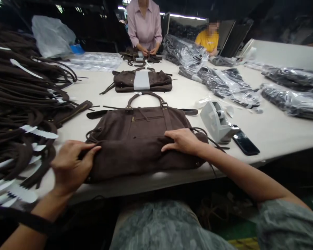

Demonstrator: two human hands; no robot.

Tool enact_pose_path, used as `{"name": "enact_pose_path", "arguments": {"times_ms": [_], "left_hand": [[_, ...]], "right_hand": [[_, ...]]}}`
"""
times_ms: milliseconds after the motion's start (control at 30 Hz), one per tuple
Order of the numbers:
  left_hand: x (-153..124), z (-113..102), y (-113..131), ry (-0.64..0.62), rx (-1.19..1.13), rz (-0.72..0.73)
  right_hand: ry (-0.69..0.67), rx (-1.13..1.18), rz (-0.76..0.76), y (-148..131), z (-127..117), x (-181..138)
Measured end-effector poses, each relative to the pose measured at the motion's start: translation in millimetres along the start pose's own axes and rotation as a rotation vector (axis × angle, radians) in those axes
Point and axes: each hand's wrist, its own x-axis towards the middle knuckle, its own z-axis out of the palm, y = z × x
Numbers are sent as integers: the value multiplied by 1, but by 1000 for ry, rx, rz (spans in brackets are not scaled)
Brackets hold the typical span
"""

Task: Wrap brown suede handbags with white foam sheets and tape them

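Observation:
A dark brown handbag (135, 156) lies in front of me at the table's near edge, its lower part folded over toward me. Its looped handle (146, 95) points away, and a small zip shows above the fold. At the fold's left end my left hand (74, 161) pinches the material between thumb and fingers. My right hand (184, 140) grips the fold right of centre, thumb in front and fingers over the top. What lies under those fingers is hidden. Thin cords stick out at both sides of the bag.
Brown bags with white-wrapped handles (23, 86) are piled at left. Beyond lies another bag with a grey band (141, 80). A tape dispenser (216, 121) and phone (246, 140) stand at right, near plastic-wrapped bags (224, 83). Two people (144, 24) work across the table.

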Motion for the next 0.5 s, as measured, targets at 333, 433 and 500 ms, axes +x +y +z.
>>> {"name": "enact_pose_path", "arguments": {"times_ms": [333,433,500], "left_hand": [[24,-18,45,-487,158,310],[25,3,43,-620,52,271],[22,14,36,-591,22,228]], "right_hand": [[214,-93,-274,-12,38,-11],[183,-98,-217,-9,27,-11],[146,-124,-124,-8,15,-17]]}}
